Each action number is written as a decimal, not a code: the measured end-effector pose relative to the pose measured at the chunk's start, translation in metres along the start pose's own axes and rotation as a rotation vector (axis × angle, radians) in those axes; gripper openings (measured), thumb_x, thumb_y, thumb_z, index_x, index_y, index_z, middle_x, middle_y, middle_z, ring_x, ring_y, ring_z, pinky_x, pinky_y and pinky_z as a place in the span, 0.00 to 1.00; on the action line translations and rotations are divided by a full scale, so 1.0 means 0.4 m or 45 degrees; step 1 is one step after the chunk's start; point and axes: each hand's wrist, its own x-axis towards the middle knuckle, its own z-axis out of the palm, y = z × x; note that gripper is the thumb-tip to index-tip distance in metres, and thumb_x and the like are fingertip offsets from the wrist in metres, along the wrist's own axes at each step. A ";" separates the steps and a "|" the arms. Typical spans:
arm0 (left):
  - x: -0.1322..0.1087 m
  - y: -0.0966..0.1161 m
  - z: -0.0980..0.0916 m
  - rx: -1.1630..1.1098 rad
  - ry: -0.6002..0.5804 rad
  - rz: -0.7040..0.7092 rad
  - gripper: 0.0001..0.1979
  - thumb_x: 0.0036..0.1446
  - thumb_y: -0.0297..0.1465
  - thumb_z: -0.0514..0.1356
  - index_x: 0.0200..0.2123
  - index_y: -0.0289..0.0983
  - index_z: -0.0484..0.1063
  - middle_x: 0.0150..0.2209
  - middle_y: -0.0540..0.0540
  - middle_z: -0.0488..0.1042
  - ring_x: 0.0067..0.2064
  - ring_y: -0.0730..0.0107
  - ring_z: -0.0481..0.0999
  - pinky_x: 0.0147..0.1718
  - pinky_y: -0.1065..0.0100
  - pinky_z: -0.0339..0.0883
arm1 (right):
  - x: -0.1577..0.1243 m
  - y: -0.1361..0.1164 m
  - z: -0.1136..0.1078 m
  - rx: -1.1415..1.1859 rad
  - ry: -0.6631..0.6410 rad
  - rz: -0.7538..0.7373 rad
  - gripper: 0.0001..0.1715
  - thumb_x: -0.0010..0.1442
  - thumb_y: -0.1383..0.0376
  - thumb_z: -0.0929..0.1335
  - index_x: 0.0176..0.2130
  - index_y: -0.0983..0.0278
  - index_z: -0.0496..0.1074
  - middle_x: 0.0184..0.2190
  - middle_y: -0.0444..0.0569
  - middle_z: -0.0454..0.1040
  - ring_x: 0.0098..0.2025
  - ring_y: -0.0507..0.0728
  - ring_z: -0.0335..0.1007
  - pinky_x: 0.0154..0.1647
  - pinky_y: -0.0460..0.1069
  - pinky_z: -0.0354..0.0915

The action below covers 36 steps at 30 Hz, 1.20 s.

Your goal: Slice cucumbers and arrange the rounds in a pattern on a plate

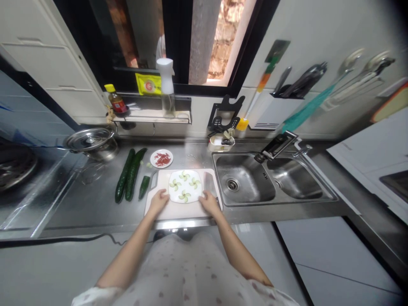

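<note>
A white squarish plate [185,186] lies on a pale cutting board [180,211] at the counter's front. On it, thin green-edged cucumber slices [194,183] form several pinwheel flowers. My left hand [159,201] grips the plate's left edge between thumb and fingers. At the opposite edge, my right hand [209,202] closes on the plate in the same way. A knife [209,182] rests on the board, right of the plate, partly behind my right hand. Left of the board are two long cucumbers [130,178] and a cut cucumber piece [144,187].
A small white dish [162,158] of red bits sits behind the board. A lidded steel pot [98,144] stands at the back left. To the right is a double sink [245,199] with a black faucet [274,146]. A shelf [153,117] holds bottles under the window.
</note>
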 end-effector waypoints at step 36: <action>0.003 0.033 0.020 -0.594 -0.160 -0.108 0.17 0.48 0.25 0.61 0.44 0.34 0.67 0.29 0.51 0.71 0.29 0.76 0.74 0.31 0.71 0.75 | 0.029 -0.026 0.045 0.548 -0.066 0.190 0.21 0.49 0.70 0.64 0.46 0.63 0.61 0.18 0.35 0.65 0.17 0.50 0.64 0.15 0.41 0.57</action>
